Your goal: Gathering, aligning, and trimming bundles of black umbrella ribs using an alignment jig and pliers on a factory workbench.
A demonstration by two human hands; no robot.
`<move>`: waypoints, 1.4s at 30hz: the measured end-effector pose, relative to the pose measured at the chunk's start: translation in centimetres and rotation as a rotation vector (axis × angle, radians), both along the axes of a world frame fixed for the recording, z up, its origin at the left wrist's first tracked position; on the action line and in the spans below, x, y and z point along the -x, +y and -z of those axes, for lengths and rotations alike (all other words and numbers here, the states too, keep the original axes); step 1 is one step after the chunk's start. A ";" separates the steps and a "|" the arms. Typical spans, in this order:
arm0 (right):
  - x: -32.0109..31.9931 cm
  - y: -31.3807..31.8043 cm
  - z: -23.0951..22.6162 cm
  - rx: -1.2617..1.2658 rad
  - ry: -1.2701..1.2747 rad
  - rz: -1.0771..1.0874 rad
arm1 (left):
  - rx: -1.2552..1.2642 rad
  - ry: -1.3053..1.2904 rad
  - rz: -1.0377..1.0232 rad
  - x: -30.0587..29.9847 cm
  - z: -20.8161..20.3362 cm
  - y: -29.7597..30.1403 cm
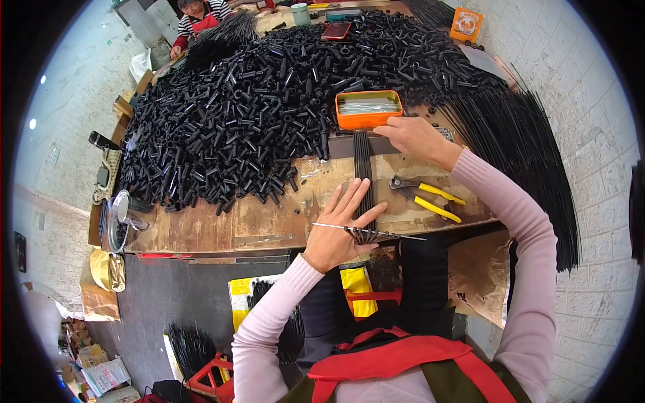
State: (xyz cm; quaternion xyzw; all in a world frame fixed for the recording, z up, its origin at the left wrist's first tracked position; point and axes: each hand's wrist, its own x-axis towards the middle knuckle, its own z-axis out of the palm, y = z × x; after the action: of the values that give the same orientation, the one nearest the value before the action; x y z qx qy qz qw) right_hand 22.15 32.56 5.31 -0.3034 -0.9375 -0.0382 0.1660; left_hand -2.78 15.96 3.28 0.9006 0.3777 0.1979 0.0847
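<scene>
A bundle of thin black rods [363,161] lies lengthwise on the wooden bench in front of me. My left hand [339,228] rests flat on the rods near the bench's front edge, fingers spread. A thin metal wire [403,236] crosses the rods' near ends, which fan out beside my left thumb. At the far end of the bundle, my right hand [410,138] is closed, its fingertips by the corner of an orange tin [363,122]. Whatever those fingers hold is hidden. Inside the tin lie several pale, thin wires [368,106]. Yellow-handled pincers [426,197] lie right of the bundle.
A large heap of black tubes [255,101] covers the bench's far left and middle. Long black rods [517,154] are piled at the right, overhanging the edge. A clear jar [127,218] stands at the left edge. Another person [198,20] sits at the far left.
</scene>
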 end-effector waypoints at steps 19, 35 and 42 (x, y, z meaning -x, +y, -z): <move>0.5 1.6 0.8 0.029 0.133 -0.057 | 0.058 0.000 0.017 -0.4 0.1 0.3; -2.5 3.5 3.0 0.174 0.067 -0.012 | -0.330 -0.452 0.218 -0.5 5.8 1.2; 2.2 1.5 -0.9 0.834 0.154 0.399 | -0.703 -0.161 0.081 -0.2 7.5 3.3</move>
State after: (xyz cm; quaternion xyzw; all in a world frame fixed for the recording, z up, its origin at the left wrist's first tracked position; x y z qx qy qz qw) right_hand 19.94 34.02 6.19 -0.5204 -0.7811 0.3335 0.0885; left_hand -2.61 19.25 -4.19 0.8703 0.2427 0.3826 -0.1930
